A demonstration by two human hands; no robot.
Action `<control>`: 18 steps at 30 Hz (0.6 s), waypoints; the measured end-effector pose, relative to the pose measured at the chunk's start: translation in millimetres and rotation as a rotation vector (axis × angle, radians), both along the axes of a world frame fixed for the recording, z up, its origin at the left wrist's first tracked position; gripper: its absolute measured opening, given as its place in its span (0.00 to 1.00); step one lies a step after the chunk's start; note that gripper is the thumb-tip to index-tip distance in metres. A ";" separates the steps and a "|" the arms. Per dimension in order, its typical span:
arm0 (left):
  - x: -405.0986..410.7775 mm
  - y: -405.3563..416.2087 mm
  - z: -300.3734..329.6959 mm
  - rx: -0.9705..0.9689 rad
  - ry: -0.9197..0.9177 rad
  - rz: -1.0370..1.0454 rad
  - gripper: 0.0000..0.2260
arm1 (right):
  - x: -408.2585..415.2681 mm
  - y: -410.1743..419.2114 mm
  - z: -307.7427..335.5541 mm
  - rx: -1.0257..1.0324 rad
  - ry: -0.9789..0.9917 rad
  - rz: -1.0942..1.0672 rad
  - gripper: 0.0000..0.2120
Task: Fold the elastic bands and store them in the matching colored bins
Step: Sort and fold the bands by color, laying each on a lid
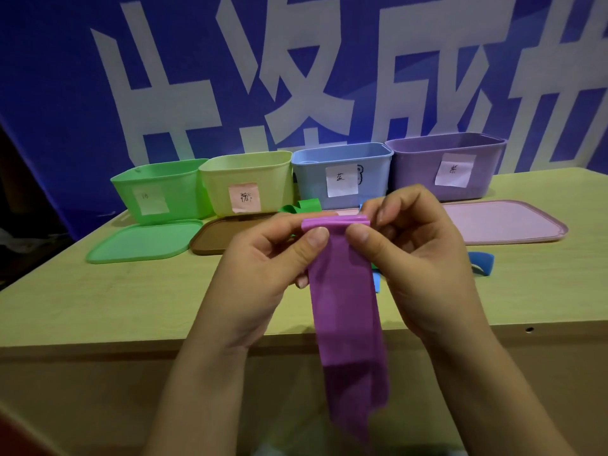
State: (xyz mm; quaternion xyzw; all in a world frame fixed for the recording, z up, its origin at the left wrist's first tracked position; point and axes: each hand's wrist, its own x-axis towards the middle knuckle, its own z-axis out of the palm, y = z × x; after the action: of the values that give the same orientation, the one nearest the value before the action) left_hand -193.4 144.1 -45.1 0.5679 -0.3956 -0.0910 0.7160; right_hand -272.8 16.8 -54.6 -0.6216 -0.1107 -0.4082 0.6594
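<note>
Nearest us, the purple band (pixel 345 291) hangs toward 6 o'clock off the worktop (pixel 98 291) edge. Our left hand (pixel 263 268) and right hand (pixel 418 258) both pinch its folded top. If either thumb slackens, we judge the springy layers could pop open. At 1 o'clock, well apart, waits the purple bin (pixel 418 166), beside blue, yellow and green ones.

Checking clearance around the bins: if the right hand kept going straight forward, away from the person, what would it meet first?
Probably the blue bin: the right hand, pinching the purple band, sits just before it, though depth is unclear.
</note>
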 end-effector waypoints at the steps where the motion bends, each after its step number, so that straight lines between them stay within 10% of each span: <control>1: -0.3 -0.7 0.5 -0.012 -0.017 0.014 0.08 | 0.8 0.3 -1.6 -0.021 -0.012 -0.032 0.16; 18: -5.1 -15.2 22.0 -0.156 -0.207 0.440 0.04 | 14.9 1.7 -41.5 -0.512 0.078 -0.127 0.06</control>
State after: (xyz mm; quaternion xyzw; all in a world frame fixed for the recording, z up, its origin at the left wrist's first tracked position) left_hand -198.5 128.9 -23.1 0.5898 -0.3394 0.1563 0.7159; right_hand -257.9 18.4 -96.1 -0.7891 -0.1457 -0.3832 0.4574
